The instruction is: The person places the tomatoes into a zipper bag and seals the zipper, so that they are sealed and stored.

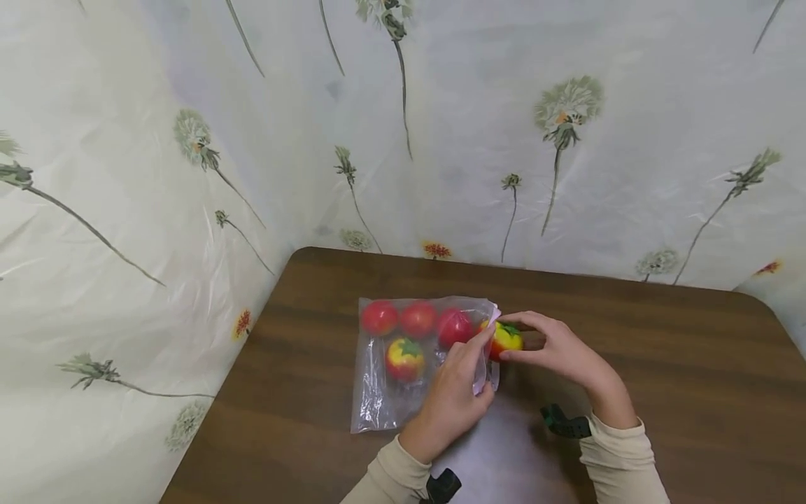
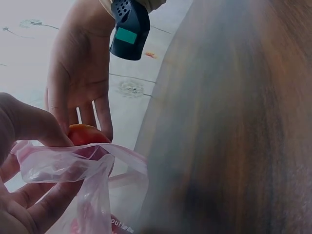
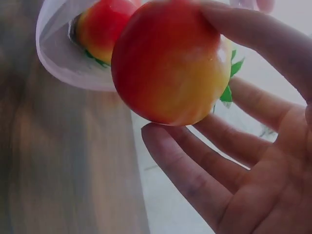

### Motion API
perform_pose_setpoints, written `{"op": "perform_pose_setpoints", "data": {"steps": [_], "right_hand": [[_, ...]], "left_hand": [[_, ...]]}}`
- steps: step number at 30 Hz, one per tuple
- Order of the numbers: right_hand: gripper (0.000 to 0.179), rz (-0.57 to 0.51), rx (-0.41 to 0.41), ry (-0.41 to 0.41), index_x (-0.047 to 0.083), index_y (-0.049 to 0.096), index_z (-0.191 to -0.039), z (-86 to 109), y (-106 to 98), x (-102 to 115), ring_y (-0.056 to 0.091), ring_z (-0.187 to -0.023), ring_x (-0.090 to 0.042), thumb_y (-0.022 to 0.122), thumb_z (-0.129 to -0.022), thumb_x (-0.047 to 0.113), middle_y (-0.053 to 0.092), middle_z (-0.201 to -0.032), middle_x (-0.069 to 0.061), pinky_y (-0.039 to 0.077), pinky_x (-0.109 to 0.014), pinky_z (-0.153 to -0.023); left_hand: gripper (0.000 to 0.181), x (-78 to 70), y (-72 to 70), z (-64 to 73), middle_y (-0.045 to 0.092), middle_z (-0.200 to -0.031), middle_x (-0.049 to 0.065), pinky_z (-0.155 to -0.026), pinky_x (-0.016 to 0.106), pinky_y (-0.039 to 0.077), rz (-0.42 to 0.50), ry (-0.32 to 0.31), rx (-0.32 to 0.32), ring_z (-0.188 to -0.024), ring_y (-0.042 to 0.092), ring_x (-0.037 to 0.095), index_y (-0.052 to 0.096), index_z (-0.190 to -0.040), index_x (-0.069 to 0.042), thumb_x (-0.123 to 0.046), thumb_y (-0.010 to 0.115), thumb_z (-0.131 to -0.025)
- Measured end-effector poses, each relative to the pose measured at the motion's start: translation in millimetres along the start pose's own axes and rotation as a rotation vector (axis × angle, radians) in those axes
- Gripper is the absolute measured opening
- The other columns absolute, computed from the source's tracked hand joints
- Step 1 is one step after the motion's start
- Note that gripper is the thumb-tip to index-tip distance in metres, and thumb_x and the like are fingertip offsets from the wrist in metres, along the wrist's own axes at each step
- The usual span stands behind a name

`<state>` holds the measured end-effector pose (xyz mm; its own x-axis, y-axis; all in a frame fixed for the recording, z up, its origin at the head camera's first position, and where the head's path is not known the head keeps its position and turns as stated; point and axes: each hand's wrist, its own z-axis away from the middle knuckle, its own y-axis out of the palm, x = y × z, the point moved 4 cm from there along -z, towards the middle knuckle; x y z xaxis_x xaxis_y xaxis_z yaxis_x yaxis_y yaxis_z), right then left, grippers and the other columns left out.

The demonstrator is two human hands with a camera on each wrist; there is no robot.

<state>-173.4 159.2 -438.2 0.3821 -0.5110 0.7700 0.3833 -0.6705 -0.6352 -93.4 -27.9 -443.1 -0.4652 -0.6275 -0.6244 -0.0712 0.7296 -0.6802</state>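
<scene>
A clear plastic bag with a pinkish rim (image 1: 368, 406) lies flat on the table, its mouth facing right. Inside it are three red round fruits (image 1: 418, 319) in a row and a red-and-yellow tomato (image 1: 404, 365) with a green leafy top below them. My left hand (image 1: 448, 400) holds the bag's mouth, thumb and fingers at the rim (image 2: 58, 163). Between the thumb and fingertips of my right hand (image 1: 563, 351) is another red-and-yellow tomato (image 3: 168, 63), right at the bag's opening. In the right wrist view the mouth gapes beside it.
The brown wooden table (image 1: 693, 364) extends around the bag, with rounded far corners. Behind and to the left hangs a pale sheet (image 1: 466, 140) printed with dandelions. Dark wrist devices (image 1: 567, 423) sit at both cream sleeves (image 1: 620, 455).
</scene>
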Motion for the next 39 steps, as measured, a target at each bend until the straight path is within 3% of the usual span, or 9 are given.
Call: {"op": "perform_pose_setpoints", "data": {"steps": [5,11,16,23,28,34,39], "right_hand": [[0.057,0.001,0.032,0.011,0.014,0.064,-0.136,-0.7,4.2,-5.9,0.064,-0.118,-0.036,0.085,-0.084,0.027,0.067,-0.132,-0.012,0.059,-0.052,-0.093],[0.056,0.018,0.011,0.005,0.013,0.065,-0.133,-4.7,10.3,-5.9,0.064,-0.118,-0.037,0.086,-0.084,0.028,0.069,-0.132,-0.012,0.057,-0.057,-0.095],[0.054,-0.009,0.01,-0.009,0.012,0.065,-0.133,-5.7,14.2,-5.8,0.065,-0.115,-0.033,0.085,-0.084,0.024,0.07,-0.13,-0.012,0.058,-0.055,-0.094],[0.055,-0.007,0.022,-0.004,0.012,0.064,-0.134,-7.7,18.2,-4.4,0.065,-0.112,-0.03,0.085,-0.084,0.025,0.069,-0.129,-0.012,0.058,-0.053,-0.094],[0.056,0.055,-0.025,-0.006,0.01,0.064,-0.131,-12.5,18.3,-0.2,0.067,-0.11,-0.03,0.087,-0.083,0.026,0.071,-0.125,-0.011,0.058,-0.056,-0.094],[0.054,0.041,-0.02,-0.026,0.01,0.065,-0.131,-12.2,20.6,-0.6,0.069,-0.112,-0.033,0.086,-0.083,0.023,0.071,-0.126,-0.012,0.057,-0.058,-0.095],[0.052,0.044,-0.024,-0.046,0.01,0.066,-0.129,-12.3,21.4,0.9,0.069,-0.112,-0.031,0.087,-0.083,0.022,0.071,-0.126,-0.011,0.057,-0.055,-0.095]], "left_hand": [[0.095,-0.4,1.0,0.3,0.066,-0.133,0.0,-0.088,0.017,0.053,0.009,0.0,0.01,-0.104,0.057,0.013,0.038,-0.158,-0.02,-0.01,0.087,-0.078],[0.095,0.5,-1.9,-1.1,0.065,-0.138,0.0,-0.089,0.016,0.053,0.012,-0.003,0.017,-0.105,0.056,0.013,0.037,-0.159,-0.02,-0.009,0.087,-0.078],[0.093,1.5,-1.6,-0.8,0.065,-0.134,0.001,-0.087,0.017,0.054,0.004,-0.007,0.021,-0.104,0.057,0.013,0.038,-0.158,-0.02,-0.008,0.086,-0.079],[0.091,0.5,-0.6,-1.7,0.065,-0.116,0.001,-0.082,0.017,0.052,0.017,-0.006,0.006,-0.101,0.056,0.013,0.039,-0.158,-0.021,-0.006,0.084,-0.08],[0.093,1.1,-3.2,-4.2,0.065,-0.117,0.001,-0.086,0.018,0.054,0.02,-0.006,-0.009,-0.102,0.056,0.013,0.038,-0.158,-0.021,-0.005,0.085,-0.079],[0.089,2.0,-5.1,-4.0,0.065,-0.115,0.001,-0.082,0.015,0.052,0.019,-0.003,-0.007,-0.1,0.056,0.013,0.041,-0.156,-0.018,-0.006,0.084,-0.079],[0.09,1.9,-5.1,-2.8,0.066,-0.124,0.001,-0.084,0.015,0.052,0.013,0.004,0.004,-0.102,0.057,0.013,0.041,-0.157,-0.019,-0.007,0.085,-0.079]]}}
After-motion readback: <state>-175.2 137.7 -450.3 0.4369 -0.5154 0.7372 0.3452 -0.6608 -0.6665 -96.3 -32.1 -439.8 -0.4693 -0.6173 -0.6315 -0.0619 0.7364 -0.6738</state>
